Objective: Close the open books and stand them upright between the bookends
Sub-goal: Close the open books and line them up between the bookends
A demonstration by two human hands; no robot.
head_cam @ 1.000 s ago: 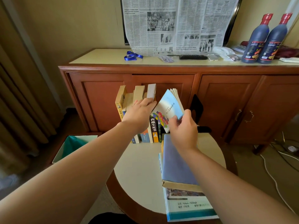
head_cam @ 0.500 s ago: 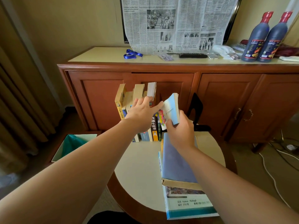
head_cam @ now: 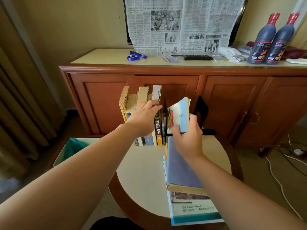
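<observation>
Right hand (head_cam: 186, 140) is gripping the blue book (head_cam: 179, 115), fingers clamped on its lower edge, long axis nearly upright, slightly tilted. The gap is lying just left of the fingers, between the row (head_cam: 149, 117) and the bookend (head_cam: 201, 110). Left hand (head_cam: 143, 117) is pressing flat on the row, fingers together, bracing. Right hand is nearer the gap.

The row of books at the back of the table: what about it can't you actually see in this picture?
Head view only:
- Left bookend: not visible, hidden behind the row of books and left hand.
- Several spines: covered by the left hand.
- Pale blue book: title too small; right hand covers its lower part.
- Right bookend: its base partly hidden by the right hand.
</observation>
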